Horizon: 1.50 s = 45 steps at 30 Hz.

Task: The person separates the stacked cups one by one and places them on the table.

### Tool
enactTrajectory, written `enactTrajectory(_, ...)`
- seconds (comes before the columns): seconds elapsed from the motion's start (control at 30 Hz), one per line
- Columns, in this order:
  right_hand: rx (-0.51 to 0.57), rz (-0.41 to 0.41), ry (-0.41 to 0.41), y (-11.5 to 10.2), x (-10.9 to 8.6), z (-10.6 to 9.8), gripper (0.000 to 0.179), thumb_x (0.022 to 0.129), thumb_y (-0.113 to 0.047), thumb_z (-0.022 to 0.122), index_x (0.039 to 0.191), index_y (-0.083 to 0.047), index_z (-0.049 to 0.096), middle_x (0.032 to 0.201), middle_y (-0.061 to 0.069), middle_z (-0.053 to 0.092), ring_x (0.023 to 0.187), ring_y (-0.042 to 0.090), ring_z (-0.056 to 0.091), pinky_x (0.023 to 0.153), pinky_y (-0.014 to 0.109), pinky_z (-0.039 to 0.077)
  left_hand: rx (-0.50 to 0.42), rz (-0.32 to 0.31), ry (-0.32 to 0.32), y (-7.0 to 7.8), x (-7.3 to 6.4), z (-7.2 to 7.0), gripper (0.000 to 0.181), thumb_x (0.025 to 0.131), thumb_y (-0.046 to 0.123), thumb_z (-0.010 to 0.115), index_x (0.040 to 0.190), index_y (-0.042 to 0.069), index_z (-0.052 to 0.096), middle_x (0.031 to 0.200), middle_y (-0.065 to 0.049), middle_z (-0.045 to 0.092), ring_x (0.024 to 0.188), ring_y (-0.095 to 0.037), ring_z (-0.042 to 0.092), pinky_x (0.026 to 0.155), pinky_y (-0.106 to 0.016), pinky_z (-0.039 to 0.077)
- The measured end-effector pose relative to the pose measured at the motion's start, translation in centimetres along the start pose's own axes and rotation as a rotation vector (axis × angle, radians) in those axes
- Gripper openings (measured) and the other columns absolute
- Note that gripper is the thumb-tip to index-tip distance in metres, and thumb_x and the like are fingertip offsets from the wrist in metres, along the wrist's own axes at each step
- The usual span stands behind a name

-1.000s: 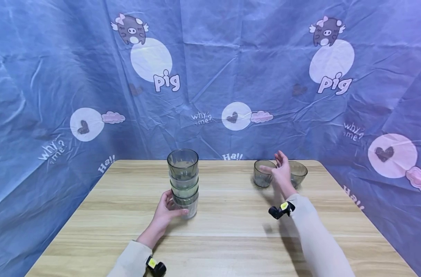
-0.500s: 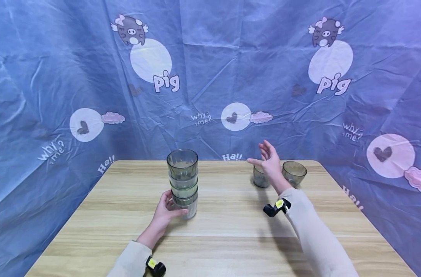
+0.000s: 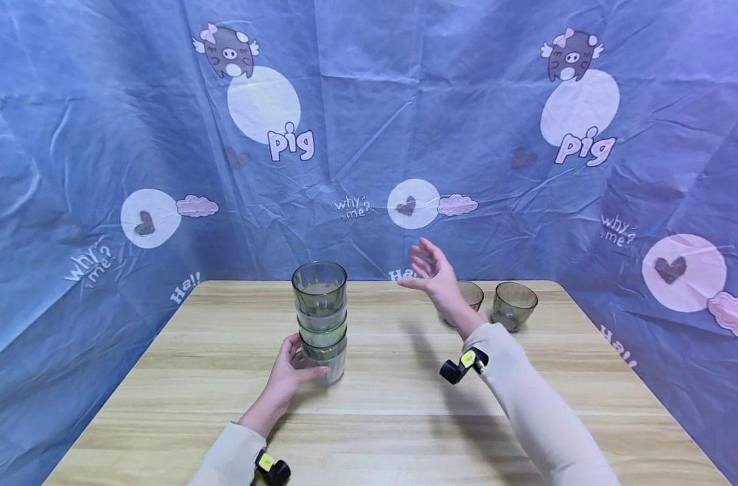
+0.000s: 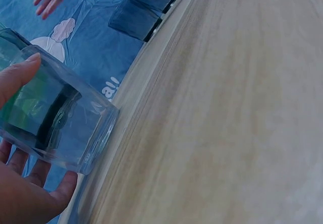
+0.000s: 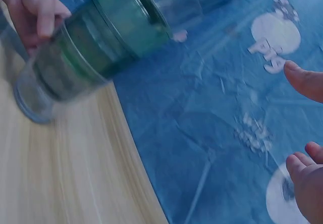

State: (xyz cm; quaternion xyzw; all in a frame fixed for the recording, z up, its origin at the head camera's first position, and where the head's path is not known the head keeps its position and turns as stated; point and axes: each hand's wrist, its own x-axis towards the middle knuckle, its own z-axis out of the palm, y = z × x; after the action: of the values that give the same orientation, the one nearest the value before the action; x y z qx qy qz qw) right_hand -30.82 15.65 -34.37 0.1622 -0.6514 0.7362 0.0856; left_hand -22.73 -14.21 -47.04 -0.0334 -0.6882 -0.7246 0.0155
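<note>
On the pale wood-grain tabletop (image 3: 369, 432), a tall, upright stack of nested clear, green and smoky glass-like tumblers (image 3: 322, 324) stands left of centre; it will probably feel heavy for its width, rigid, smooth enough to slip, breakable and top-heavy, so the safest hold is likely low, around the wall of the clear bottom tumbler (image 4: 93, 130). A wider smoky-grey tumbler (image 3: 515, 306) and a narrower smoky-grey tumbler (image 3: 474, 295) sit near each other at the back right, likely just as hard and slick, best held round their sides. The right hand (image 3: 437, 275) hangs between them and the stack, fingers spread wide and holding nothing. The left hand (image 3: 289, 370) grips the bottom tumbler, thumb on the near side, fingers curved round the other.
</note>
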Motion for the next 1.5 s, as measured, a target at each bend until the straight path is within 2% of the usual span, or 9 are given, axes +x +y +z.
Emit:
enactTrajectory(0.27,0.069,-0.018,-0.204,-0.5,-0.5,3.7,0.099,0.07,0.02,0.07,0.153,0.006,0.019,0.15,0.031,0.032,0.141,0.046,0.03,0.116,0.043,0.03,-0.001,0.006,-0.003,0.0,0.0,-0.1,0.09,0.069,-0.009,0.081,0.144,-0.004,0.032,0.151,-0.025,0.037,0.138,-0.045,0.034,0.117,-0.058,0.018)
enactTrajectory(0.43,0.08,-0.009,-0.33,-1.1,-1.0,6.0,0.1,0.071,0.02,0.07,0.154,0.006,0.016,0.152,0.03,0.031,0.141,0.046,0.03,0.116,0.04,0.031,-0.004,0.008,-0.003,-0.1,0.0,-0.1,0.09,0.068,-0.009,0.081,0.143,-0.004,0.032,0.151,-0.026,0.037,0.138,-0.044,0.034,0.117,-0.058,0.019)
enactTrajectory(0.63,0.088,-0.003,-0.415,-1.7,-1.4,8.5,0.099,0.071,0.024,0.067,0.154,0.006,0.016,0.152,0.029,0.031,0.141,0.042,0.033,0.115,0.036,0.033,-0.007,0.008,-0.006,0.0,0.0,-0.1,0.089,0.069,-0.009,0.081,0.144,-0.004,0.032,0.151,-0.025,0.037,0.138,-0.044,0.034,0.117,-0.058,0.017)
enactTrajectory(0.8,0.028,-0.021,-0.461,-1.7,-1.4,9.9,0.097,0.072,0.021,0.069,0.154,0.005,0.02,0.153,0.028,0.035,0.14,0.038,0.037,0.115,0.034,0.032,-0.001,0.006,-0.008,0.0,0.1,-0.1,0.088,0.07,-0.009,0.08,0.144,-0.003,0.031,0.151,-0.025,0.037,0.138,-0.043,0.034,0.117,-0.057,0.018)
enactTrajectory(0.93,-0.038,-0.035,-0.464,-1.4,-1.3,10.4,0.095,0.072,0.018,0.073,0.152,0.006,0.024,0.149,0.028,0.041,0.138,0.036,0.041,0.114,0.032,0.034,0.002,-0.001,-0.01,0.0,0.1,-0.1,0.089,0.071,-0.008,0.08,0.145,-0.003,0.03,0.152,-0.024,0.036,0.138,-0.043,0.034,0.117,-0.057,0.018)
enactTrajectory(1.2,-0.09,-0.038,-0.46,-1.2,-1.0,10.6,0.087,0.072,0.016,0.076,0.147,0.011,0.033,0.141,0.028,0.05,0.133,0.035,0.047,0.111,0.03,0.037,-0.001,-0.001,-0.009,0.0,0.0,-0.1,0.09,0.071,-0.008,0.08,0.145,-0.002,0.03,0.151,-0.024,0.037,0.137,-0.042,0.035,0.117,-0.057,0.02)
enactTrajectory(1.5,-0.107,-0.028,-0.438,-1.6,-1.0,10.5,0.084,0.071,0.016,0.078,0.145,0.008,0.039,0.138,0.025,0.053,0.129,0.034,0.051,0.109,0.033,0.041,-0.011,0.004,-0.014,0.0,0.0,0.0,0.089,0.072,-0.009,0.08,0.145,-0.003,0.03,0.151,-0.024,0.037,0.136,-0.041,0.036,0.117,-0.056,0.021)
